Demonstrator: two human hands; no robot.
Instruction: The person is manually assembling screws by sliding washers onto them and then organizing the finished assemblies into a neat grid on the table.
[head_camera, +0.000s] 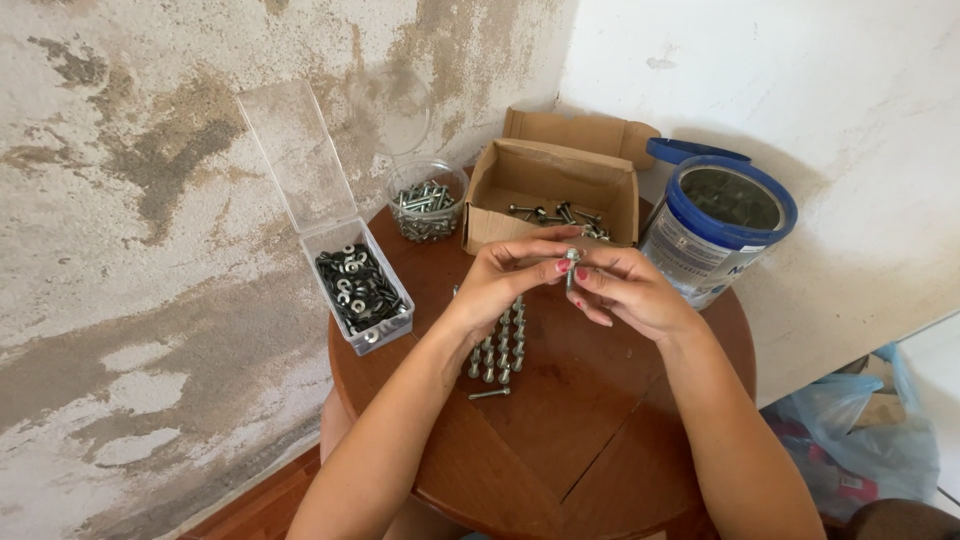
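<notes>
Both hands pinching one bolt (571, 262) above tabletop (600, 420): left hand (510, 275) and right hand (625, 290) meet fingertip to fingertip. Row of bolts (500, 345) below, cardboard box (550, 195) behind.

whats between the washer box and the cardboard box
A round clear tub of bolts stands between the washer box and the cardboard box, at the table's back edge, in the head view.

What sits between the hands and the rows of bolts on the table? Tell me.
Nothing visible. The left hand and right hand hold one bolt between their fingertips directly above the rows of bolts; only bare round table lies below.
</notes>
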